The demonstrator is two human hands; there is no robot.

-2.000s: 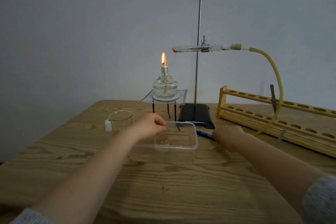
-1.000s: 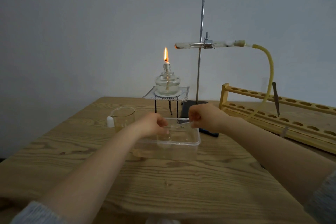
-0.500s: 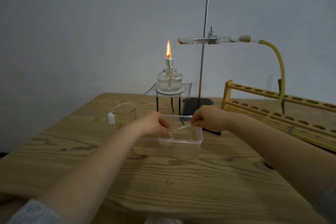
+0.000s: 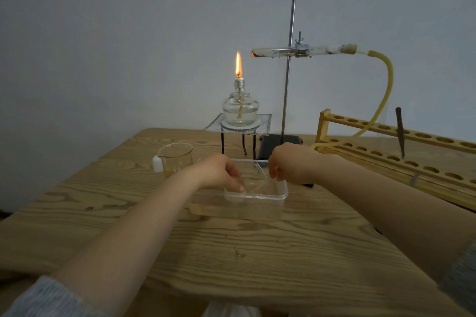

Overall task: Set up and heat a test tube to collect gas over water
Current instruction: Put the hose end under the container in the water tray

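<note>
Right now you are reaching both arms across a wooden table (image 4: 257,247) toward a clear plastic tub (image 4: 257,207) sitting near its middle. Your left hand (image 4: 219,171) is dipping over the tub's left side, its fingers curling round a small clear glass vessel (image 4: 233,189) standing inside; the vessel is hard to make out through the plastic. Your right hand (image 4: 288,166) is hovering over the tub's far right corner, its fingertips pinching a thin clear glass tube (image 4: 261,171) that is slanting down into the tub. A yellow rubber hose (image 4: 385,95) is arching from behind that hand up to the stoppered mouth of the test tube (image 4: 278,51). The test tube is lying roughly level, high above the table, clamped to the rod of a metal stand (image 4: 289,64) whose dark base is sitting behind the tub. To the left of the tube's closed end, and lower, a glass spirit lamp (image 4: 240,108) is burning with a tall flame, standing on wire gauze over a tripod (image 4: 238,134); the flame is not sitting under the tube. A glass beaker (image 4: 176,159) is standing at the left, with a small white cap (image 4: 157,163) just beside it. A wooden test tube rack (image 4: 401,152) is stretching along the right side of the table.
</note>
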